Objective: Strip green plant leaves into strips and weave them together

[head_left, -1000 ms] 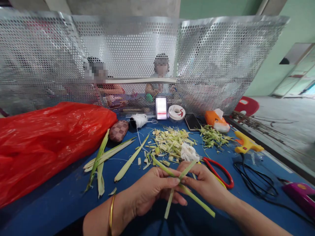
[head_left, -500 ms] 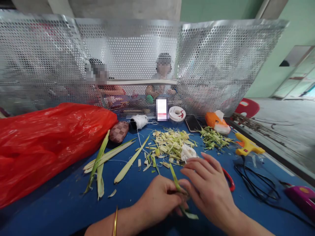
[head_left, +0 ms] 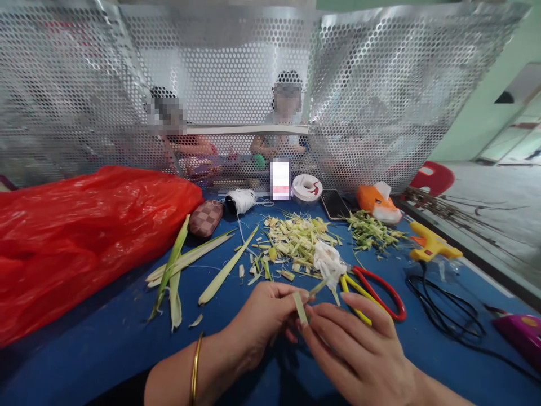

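My left hand (head_left: 268, 316), with a gold bangle at the wrist, is closed around a narrow green leaf strip (head_left: 300, 307). My right hand (head_left: 359, 344) meets it from the right, its thumb and fingers pinching the strip's near end. Another end of leaf pokes out beyond the fingertips, and the middle of the strip is hidden by my fingers. Just past my right hand lie scissors (head_left: 396, 299) with one red and one yellow handle, their blades partly under a crumpled white tissue (head_left: 328, 260). Chopped leaf scraps (head_left: 296, 239) are heaped beyond both hands.
Long husk leaves (head_left: 226, 268) lie left, near a red plastic bag (head_left: 84, 242). A checkered pouch (head_left: 205, 219), white thread spool (head_left: 240, 201), ribbon roll (head_left: 307, 189), phone (head_left: 335, 204) and tissue pack (head_left: 379, 203) line the back. A yellow glue gun (head_left: 435, 245) and its cable are right.
My right hand has lowered and its fingers have closed in on the strip, which is now folded or turned shorter. The scissors' yellow handle has come into view. The camera view has shifted slightly.
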`<state>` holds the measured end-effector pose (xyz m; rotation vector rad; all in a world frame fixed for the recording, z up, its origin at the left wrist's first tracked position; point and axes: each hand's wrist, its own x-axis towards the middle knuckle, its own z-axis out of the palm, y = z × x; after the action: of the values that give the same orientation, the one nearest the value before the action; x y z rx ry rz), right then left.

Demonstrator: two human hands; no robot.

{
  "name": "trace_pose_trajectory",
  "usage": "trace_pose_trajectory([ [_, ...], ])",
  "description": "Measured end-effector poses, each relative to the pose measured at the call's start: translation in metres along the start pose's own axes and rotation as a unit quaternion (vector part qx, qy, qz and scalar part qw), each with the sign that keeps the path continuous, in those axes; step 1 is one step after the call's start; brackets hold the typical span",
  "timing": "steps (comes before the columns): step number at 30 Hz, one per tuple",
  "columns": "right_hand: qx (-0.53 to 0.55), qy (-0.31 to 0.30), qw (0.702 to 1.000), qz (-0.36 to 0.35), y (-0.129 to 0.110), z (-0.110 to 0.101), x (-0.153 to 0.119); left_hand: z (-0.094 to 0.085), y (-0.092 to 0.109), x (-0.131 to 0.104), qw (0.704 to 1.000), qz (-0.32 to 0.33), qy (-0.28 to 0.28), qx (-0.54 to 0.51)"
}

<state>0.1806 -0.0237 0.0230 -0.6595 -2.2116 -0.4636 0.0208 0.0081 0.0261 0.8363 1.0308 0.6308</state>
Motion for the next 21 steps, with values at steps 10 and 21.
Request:
trace_pose_trajectory([
  [10, -0.017, -0.040, 0.998, -0.038, 0.007, 0.007, -0.011, 0.005, 0.001, -0.006, 0.982, -0.028, -0.050, -0.182],
  [21, -0.008, -0.073, 0.994, -0.087, 0.011, 0.007, -0.003, 0.011, 0.002, -0.008, 0.970, 0.000, 0.001, -0.245],
])
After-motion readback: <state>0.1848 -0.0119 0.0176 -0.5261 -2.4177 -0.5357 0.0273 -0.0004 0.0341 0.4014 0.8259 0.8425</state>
